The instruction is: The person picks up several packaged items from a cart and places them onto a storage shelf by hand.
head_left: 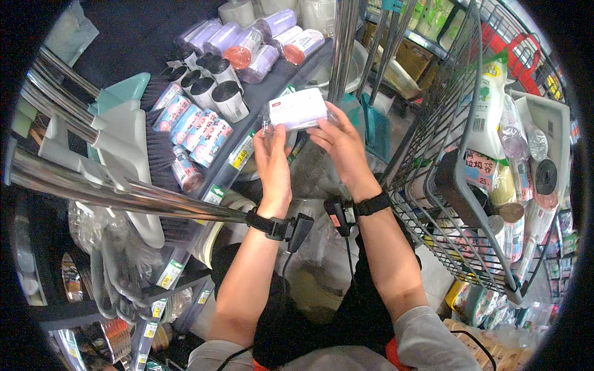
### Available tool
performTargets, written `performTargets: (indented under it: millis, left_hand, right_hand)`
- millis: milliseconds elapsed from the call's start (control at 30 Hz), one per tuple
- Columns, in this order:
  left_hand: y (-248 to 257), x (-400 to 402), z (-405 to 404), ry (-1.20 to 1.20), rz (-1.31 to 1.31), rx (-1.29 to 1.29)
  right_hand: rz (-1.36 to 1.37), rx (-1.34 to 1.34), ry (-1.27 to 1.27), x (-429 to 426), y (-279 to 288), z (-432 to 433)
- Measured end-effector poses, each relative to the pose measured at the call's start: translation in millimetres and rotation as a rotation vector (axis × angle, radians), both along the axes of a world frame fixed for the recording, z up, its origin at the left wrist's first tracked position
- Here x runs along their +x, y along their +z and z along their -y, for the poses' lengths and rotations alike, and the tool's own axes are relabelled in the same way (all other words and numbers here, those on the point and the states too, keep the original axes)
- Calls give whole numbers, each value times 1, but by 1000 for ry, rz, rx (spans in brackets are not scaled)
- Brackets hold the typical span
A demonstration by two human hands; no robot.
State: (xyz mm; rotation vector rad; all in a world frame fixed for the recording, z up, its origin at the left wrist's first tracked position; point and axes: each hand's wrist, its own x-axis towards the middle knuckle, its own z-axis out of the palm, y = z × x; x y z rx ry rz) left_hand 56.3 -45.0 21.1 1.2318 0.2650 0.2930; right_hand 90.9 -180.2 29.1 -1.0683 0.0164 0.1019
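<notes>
A white-labelled roll in clear plastic wrap (299,110) is held up between both my hands, in front of the shelf edge. My left hand (274,162) grips its left end, thumb on the near side. At the other end, the fingers of my right hand (341,143) close around the wrap. Rolls with black ends (230,101) stand in a group on the dark shelf (278,88) to the left. Beside them lie pink-and-blue printed rolls (199,134), and behind are purple wrapped rolls (222,37). Both wrists wear black straps with small devices.
A wire shopping cart (431,195) filled with rolls and packets stands close on my right. On the left, metal poles (116,183) and a white broom-and-dustpan head (125,153) jut across the shelf. More upright poles (345,51) and a teal dustpan (375,127) stand ahead.
</notes>
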Motion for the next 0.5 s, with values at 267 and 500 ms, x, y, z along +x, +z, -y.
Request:
performTargets:
  millis: [267, 500]
  left_hand:
    - [-11, 38, -20, -105, 146, -85]
    - [-5, 40, -25, -187, 122, -132]
  right_hand:
    - [-122, -14, -4, 80, 23, -31]
    - [-130, -132, 8, 152, 11, -44]
